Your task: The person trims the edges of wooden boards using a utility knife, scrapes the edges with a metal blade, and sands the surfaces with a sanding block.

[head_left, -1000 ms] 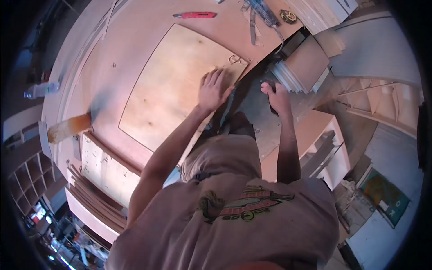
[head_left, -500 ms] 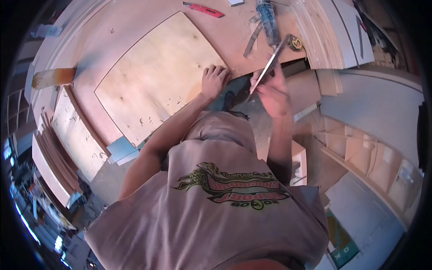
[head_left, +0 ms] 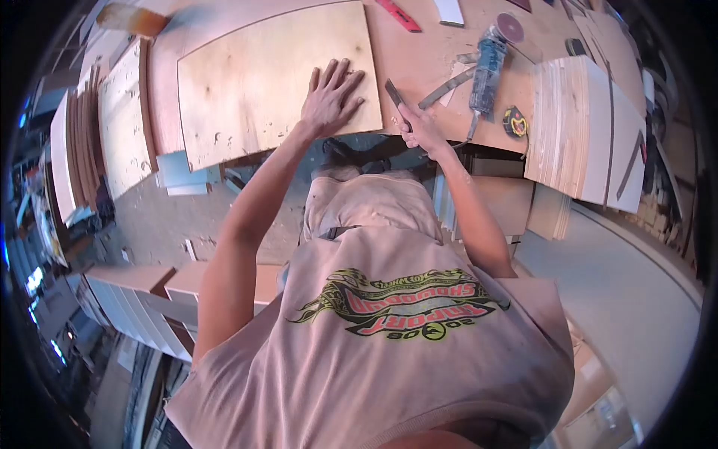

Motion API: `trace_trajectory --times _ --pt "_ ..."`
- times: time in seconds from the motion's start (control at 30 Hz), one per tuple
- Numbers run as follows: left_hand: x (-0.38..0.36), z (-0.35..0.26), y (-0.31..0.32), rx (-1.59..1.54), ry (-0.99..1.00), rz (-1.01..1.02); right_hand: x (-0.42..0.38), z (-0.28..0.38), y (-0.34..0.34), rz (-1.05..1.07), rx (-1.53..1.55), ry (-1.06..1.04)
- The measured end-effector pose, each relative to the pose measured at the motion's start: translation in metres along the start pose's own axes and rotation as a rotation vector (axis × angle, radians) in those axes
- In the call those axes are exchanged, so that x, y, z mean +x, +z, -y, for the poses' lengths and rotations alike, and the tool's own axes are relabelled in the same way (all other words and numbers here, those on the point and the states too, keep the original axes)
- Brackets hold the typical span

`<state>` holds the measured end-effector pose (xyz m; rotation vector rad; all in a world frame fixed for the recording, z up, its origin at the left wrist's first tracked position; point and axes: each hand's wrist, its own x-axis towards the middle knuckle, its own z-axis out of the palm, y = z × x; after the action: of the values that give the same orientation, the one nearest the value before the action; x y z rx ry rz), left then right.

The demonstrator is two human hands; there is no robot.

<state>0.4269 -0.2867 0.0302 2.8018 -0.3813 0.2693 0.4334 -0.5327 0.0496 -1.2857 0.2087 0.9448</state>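
My left hand (head_left: 333, 101) lies flat with spread fingers on a pale plywood panel (head_left: 254, 82), close to its right end. To the right of that panel, at the front edge of the workbench, my right hand (head_left: 424, 135) is closed around a flat file (head_left: 394, 93). The dark blade of the file points up and left, near the panel's right edge; its lower part is hidden in my grip. A blue angle grinder (head_left: 490, 71) lies right of this hand, with dark flat metal strips (head_left: 445, 88) beside it.
A yellow-and-black tape measure (head_left: 514, 122) sits near the bench edge, by a stack of boards (head_left: 557, 127). At the back is a red utility knife (head_left: 399, 15). A bottle (head_left: 131, 20) with amber contents lies at far left, above another plywood board (head_left: 123, 120).
My left hand has gone from the panel's edge to flat on its face. My right hand has moved left, lowering the file toward the bench. The whole view has shifted.
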Motion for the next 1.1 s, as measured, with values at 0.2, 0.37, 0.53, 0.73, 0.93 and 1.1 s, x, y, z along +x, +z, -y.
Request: trace_trajectory --times 0.2,0.37,0.53,0.73,0.93,1.1 --pt "0.004 -0.005 -0.003 0.054 -0.038 0.076 -0.015 -0.005 0.012 -0.052 -0.112 0.143" --pt "0.005 -0.005 0.002 0.068 -0.049 0.078 -0.028 -0.021 0.000 0.003 -0.123 0.165" --pt "0.003 -0.005 0.002 0.059 -0.044 0.059 -0.050 -0.040 -0.005 0.060 -0.170 0.119" --pt "0.004 -0.003 -0.001 -0.059 -0.016 -0.024 -0.109 -0.044 0.000 -0.168 -0.344 -0.161" --pt "-0.038 -0.029 -0.017 0.004 -0.109 -0.262 -0.067 -0.019 -0.031 -0.322 -0.275 -0.204" --pt "-0.088 -0.006 -0.047 -0.040 -0.446 -0.375 -0.019 -0.015 -0.001 -0.428 -0.256 -0.295"
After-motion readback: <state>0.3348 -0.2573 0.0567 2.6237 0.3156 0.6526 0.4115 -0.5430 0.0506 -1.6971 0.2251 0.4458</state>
